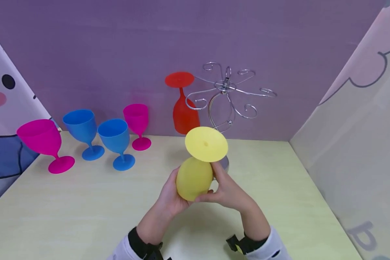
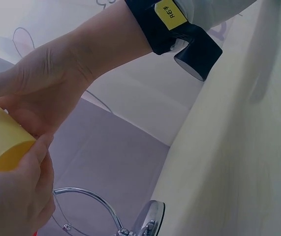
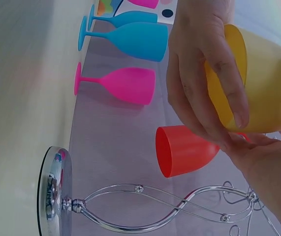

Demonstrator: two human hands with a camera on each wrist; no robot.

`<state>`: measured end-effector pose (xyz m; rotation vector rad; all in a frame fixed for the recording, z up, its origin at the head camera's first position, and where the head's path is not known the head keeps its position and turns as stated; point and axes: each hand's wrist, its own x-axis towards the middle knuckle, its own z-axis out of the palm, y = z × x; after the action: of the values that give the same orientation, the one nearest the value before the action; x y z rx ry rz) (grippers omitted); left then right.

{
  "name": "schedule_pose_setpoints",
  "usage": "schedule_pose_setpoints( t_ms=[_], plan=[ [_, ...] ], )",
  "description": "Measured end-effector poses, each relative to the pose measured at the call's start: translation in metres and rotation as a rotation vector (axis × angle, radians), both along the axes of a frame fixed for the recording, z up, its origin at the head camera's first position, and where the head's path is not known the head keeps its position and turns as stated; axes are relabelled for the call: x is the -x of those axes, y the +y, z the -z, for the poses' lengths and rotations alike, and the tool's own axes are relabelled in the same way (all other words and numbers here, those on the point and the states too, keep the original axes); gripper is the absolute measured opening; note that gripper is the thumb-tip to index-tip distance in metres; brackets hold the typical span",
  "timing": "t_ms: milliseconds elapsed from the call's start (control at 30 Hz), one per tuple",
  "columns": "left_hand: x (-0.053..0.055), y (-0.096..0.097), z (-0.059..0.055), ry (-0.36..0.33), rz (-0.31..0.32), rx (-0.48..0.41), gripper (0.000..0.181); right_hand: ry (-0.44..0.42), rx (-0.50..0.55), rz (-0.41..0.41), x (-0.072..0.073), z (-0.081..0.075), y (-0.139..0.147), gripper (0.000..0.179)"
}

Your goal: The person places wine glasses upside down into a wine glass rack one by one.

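Observation:
Both hands hold a yellow goblet [image 1: 195,178] upside down above the table, its round foot uppermost. My left hand [image 1: 173,193] grips the bowl from the left, and in the right wrist view the left fingers [image 3: 229,81] lie across its rim. From the other side, my right hand [image 1: 229,191] pinches the bowl with thumb low and fingers near the stem, which is hidden under the foot. Just behind stands a silver wire rack [image 1: 225,86] with several curled arms. A red goblet [image 1: 186,113] hangs upside down from a left arm of it.
On the left of the table [image 1: 68,216] stand two blue goblets [image 1: 81,126] and two pink goblets [image 1: 137,117], all upright. The rack's round base [image 3: 55,191] rests on the table behind the hands. A purple backdrop [image 1: 117,54] closes the rear, with a pale panel [image 1: 351,144] at right.

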<state>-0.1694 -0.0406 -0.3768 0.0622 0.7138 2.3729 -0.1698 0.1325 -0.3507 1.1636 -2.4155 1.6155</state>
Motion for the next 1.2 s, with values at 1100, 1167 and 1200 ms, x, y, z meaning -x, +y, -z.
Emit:
schedule_pose_setpoints(
  t_ms=[1100, 1167, 1200],
  plan=[
    [-0.0047, 0.0027, 0.0039, 0.003, 0.020, -0.029, 0.055, 0.010, -0.043, 0.021, -0.0033, -0.0029, 0.0001, 0.098],
    [-0.0048, 0.0029, 0.0038, 0.003, 0.025, -0.031, 0.056, 0.006, -0.042, 0.023, -0.0036, -0.0030, 0.0002, 0.098],
    [-0.0050, 0.0030, 0.0040, 0.002, 0.024, -0.031, 0.056, 0.004, -0.041, 0.022, -0.0038, -0.0030, 0.0002, 0.098]
  ],
)
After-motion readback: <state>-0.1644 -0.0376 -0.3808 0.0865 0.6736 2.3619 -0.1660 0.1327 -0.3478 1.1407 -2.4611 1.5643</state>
